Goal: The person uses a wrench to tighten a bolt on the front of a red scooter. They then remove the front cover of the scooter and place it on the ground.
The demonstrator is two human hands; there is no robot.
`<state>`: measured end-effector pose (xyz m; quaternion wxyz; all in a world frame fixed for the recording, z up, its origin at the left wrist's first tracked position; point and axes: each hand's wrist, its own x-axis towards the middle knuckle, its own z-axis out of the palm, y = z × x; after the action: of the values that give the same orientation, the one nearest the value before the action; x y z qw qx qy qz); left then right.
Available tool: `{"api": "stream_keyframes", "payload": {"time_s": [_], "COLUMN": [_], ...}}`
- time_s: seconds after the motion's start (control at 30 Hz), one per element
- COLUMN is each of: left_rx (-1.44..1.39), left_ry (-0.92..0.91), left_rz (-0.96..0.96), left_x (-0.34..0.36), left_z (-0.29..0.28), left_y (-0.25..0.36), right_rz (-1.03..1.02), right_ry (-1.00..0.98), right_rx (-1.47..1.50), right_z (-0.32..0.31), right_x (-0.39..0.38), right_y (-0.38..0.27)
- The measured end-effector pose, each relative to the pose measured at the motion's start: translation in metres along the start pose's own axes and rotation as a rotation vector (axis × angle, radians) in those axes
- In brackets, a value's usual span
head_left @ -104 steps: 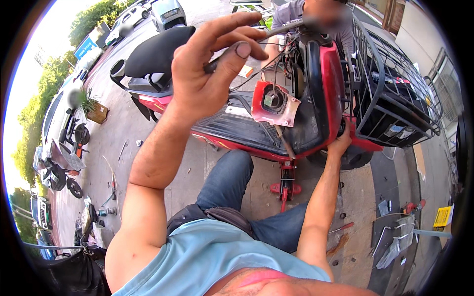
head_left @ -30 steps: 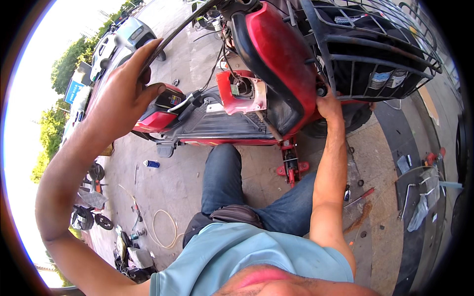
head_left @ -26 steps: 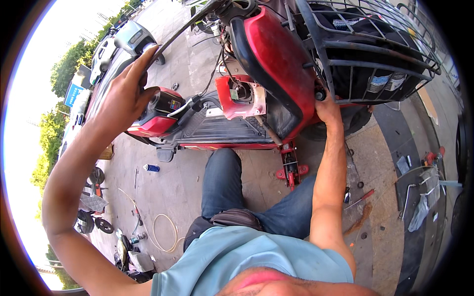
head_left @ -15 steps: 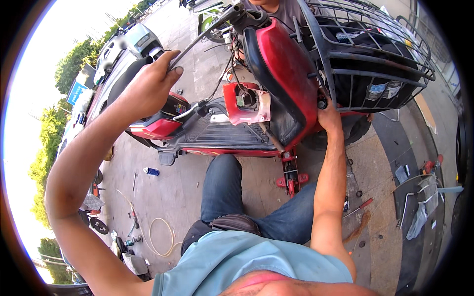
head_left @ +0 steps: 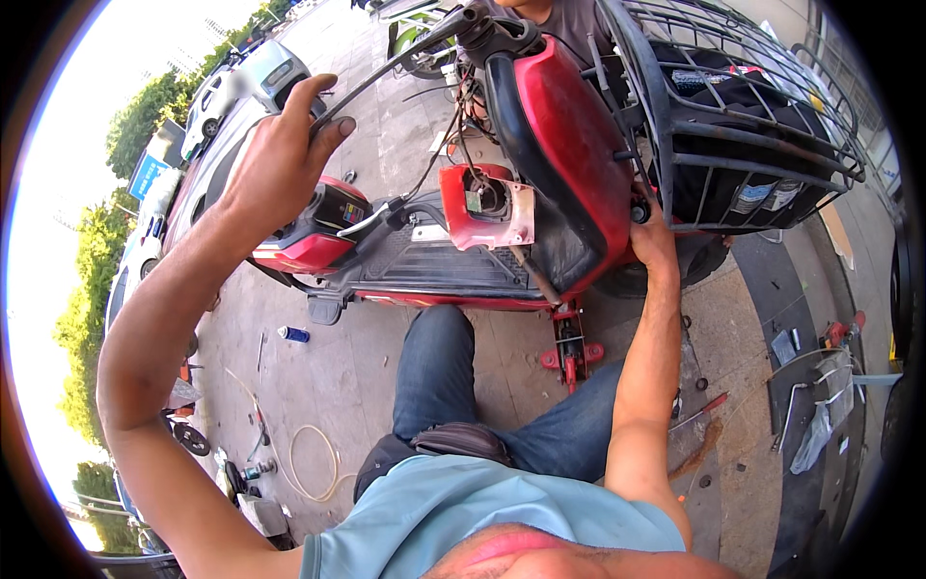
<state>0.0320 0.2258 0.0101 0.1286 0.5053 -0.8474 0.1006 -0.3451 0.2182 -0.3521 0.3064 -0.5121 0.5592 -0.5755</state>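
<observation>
Currently mid-teardown, by my read: red scooter (head_left: 569, 164) is up on a small red jack (head_left: 571, 349), front panel open, headlight housing (head_left: 487, 205) hanging loose with wires exposed. Reassembly or further stripping is left; can't say which.

Right hand (head_left: 653, 241) sits low on the front fairing below the wire basket (head_left: 752, 125), fingers curled around the panel edge, apparently bracing; the grip itself is partly hidden.

Left hand (head_left: 280, 164) is raised, fingers (head_left: 333, 125) pinched closed on a thin dark cable (head_left: 395, 63). Cable's long axis runs diagonally from the fingers up and away to the handlebar (head_left: 482, 24), far end pointing there.

Beyond the fingers: parked cars (head_left: 231, 96).
</observation>
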Motion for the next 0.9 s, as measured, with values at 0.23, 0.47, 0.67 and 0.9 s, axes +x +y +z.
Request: {"api": "stream_keyframes", "payload": {"time_s": [0.23, 0.47, 0.67, 0.9], "left_rx": [-0.059, -0.054, -0.063, -0.058], "left_ry": [0.092, 0.090, 0.117, 0.055], "left_rz": [0.091, 0.081, 0.162, 0.063], "left_x": [0.009, 0.016, 0.022, 0.008], "left_z": [0.030, 0.041, 0.051, 0.029], "left_y": [-0.042, -0.065, -0.068, -0.047], "right_rz": [0.107, 0.060, 0.137, 0.103], "right_ry": [-0.030, -0.056, -0.048, -0.056], "right_rx": [-0.036, -0.028, -0.065, -0.095], "right_z": [-0.001, 0.001, -0.002, -0.003], "right_x": [-0.002, -0.002, -0.005, -0.006], "right_y": [0.003, -0.004, -0.009, -0.025]}}
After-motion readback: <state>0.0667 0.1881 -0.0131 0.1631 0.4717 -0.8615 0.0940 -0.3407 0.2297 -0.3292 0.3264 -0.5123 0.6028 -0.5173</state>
